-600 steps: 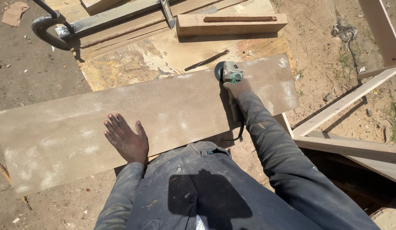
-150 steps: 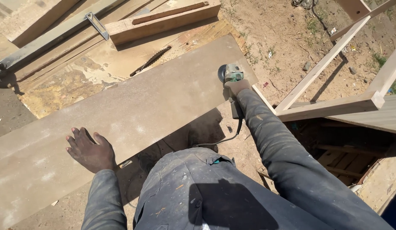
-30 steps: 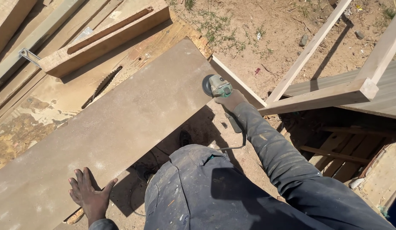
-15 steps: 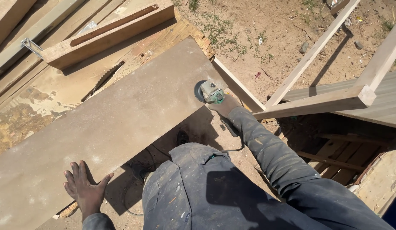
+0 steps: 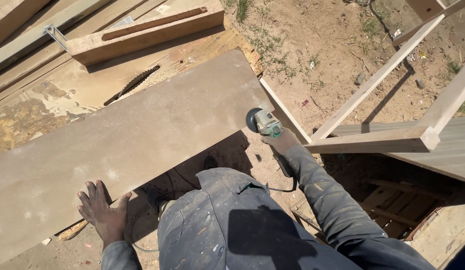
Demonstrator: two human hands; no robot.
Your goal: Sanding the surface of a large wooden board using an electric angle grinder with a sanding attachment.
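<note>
While the right hand (image 5: 281, 141) clenches around the body of a green and grey angle grinder (image 5: 262, 121), its disc meets the near edge of a long, dusty brown wooden board (image 5: 132, 135) that stretches away to the left of that hand. The left hand (image 5: 103, 212) lies flat with fingers spread, pressing on the board's near edge, gripping nothing. Beyond the board, away from both hands, a saw blade (image 5: 132, 84) rises from a worn wooden table (image 5: 37, 100). To the right of the right hand, pale timber frame rails (image 5: 377, 141) cross over sandy ground (image 5: 332, 45).
</note>
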